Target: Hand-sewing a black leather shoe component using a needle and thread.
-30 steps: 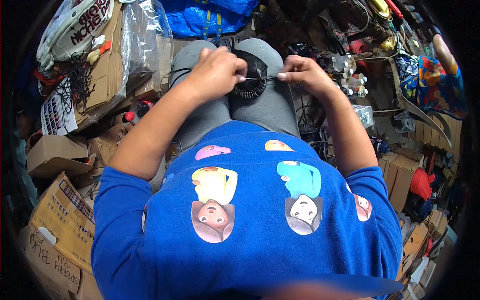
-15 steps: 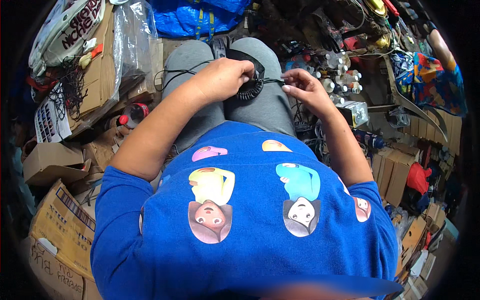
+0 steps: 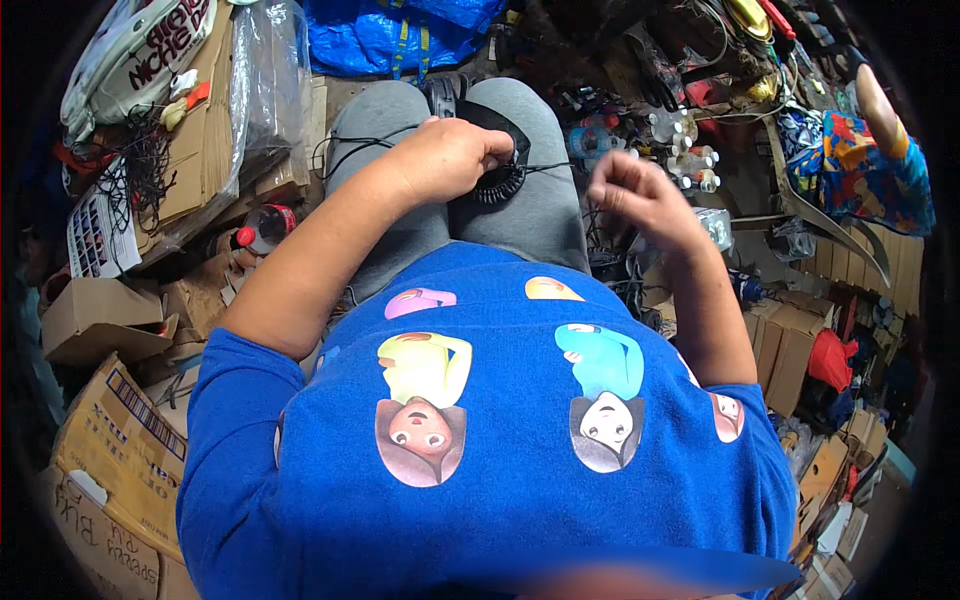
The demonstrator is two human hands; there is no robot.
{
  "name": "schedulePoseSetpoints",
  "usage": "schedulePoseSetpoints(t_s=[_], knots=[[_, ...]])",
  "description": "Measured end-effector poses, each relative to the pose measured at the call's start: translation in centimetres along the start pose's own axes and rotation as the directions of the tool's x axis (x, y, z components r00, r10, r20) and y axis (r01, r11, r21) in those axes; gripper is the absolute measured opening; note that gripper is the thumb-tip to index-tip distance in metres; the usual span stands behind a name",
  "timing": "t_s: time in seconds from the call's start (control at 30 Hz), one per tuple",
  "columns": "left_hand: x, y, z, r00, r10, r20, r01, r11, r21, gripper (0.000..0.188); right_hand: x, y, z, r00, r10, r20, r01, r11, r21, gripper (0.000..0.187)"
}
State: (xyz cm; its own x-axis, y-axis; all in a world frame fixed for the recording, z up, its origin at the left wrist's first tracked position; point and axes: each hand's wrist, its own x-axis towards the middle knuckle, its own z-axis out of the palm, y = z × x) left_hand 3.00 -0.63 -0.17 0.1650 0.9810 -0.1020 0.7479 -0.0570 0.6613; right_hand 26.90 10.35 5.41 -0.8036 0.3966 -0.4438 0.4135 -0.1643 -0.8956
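Over my thighs, my left hand (image 3: pixel 462 158) is closed in a pinch on a black cable (image 3: pixel 545 170). The cable's loose end sticks out to the right, and a loop of it shows to the left of the hand. Just below the fingers, a coiled black cord (image 3: pixel 500 190) rests on my grey trousers (image 3: pixel 535 225). A dark flat piece (image 3: pixel 502 118), its kind unclear, lies on my right thigh, partly covered by the hand. My right hand (image 3: pixel 640 198) hovers right of my right knee, apart from the cable end. Its fingers are curled and smeared by motion.
Plastic bottles (image 3: pixel 690 160) crowd the floor beyond my right hand. A blue bag (image 3: pixel 400 40) lies ahead of my knees. Flattened cardboard (image 3: pixel 190 170) and a dark wire tangle (image 3: pixel 145 175) are at left. Another person's arm (image 3: pixel 877 110) shows at far right.
My right hand has let go of the cable's end and moved right and toward me. My left hand keeps its pinch in nearly the same place.
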Motion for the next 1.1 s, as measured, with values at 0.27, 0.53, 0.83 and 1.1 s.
schedulePoseSetpoints(t_s=[0.27,0.53,0.83,1.1], knots=[[0.2,0.6,-0.2,0.995,0.104,-0.001,-0.103,0.987,0.126,0.009,5.9,0.5,-3.6,0.893,-0.437,-0.107,0.038,0.311,-0.95,0.017],[-0.5,-0.5,-0.2,0.997,0.074,0.028,-0.077,0.989,0.125,0.008,5.2,-1.5,2.7,0.906,-0.317,0.282,0.311,0.044,-0.949,0.005],[-7.4,-4.3,-3.5,0.984,0.091,-0.152,-0.039,0.949,0.312,0.012,3.9,3.0,-3.3,0.922,-0.348,0.171,0.229,0.134,-0.964,0.007],[-8.2,-1.7,-8.4,0.922,-0.173,-0.347,-0.156,0.655,-0.74,0.009,4.2,1.1,-4.8,0.892,-0.302,-0.337,0.434,0.778,0.454,0.023]])
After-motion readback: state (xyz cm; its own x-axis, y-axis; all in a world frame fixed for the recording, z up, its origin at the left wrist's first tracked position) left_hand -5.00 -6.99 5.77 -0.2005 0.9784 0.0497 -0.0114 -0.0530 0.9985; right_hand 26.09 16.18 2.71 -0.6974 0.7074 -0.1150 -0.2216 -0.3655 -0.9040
